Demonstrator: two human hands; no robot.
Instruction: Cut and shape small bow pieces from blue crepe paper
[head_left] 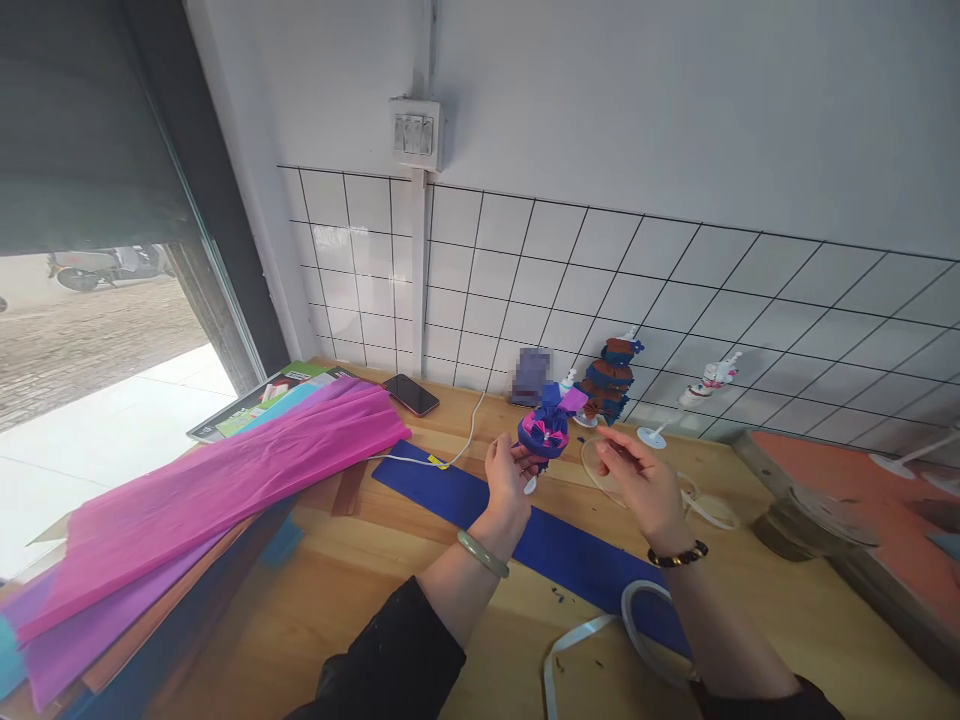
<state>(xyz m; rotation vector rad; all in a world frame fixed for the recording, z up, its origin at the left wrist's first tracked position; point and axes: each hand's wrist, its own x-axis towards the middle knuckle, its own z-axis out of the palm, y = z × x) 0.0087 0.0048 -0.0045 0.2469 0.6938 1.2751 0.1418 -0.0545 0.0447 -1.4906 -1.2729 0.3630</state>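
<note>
My left hand (512,475) is closed around a small blue and pink crepe-paper figure (544,435) with a white top; a bit of its white base shows below my fingers. A pink-purple paper piece stands out at its upper right. To the right, my right hand (643,488) is held apart from the figure, thumb and forefinger pointing toward it with a small gap between them and nothing visible in them. Below both hands a long dark blue paper strip (577,560) lies across the wooden table (420,600). A roll of white tape (634,600) rests on the strip, partly behind my right forearm.
Pink paper sheets (225,490) lie stacked with other colours on the left, near a phone (411,394). A brown and blue figure (609,385) and a white stand (686,405) are by the tiled wall. An orange-bottomed tray (840,470) is at right; a white cable (474,430) crosses the table.
</note>
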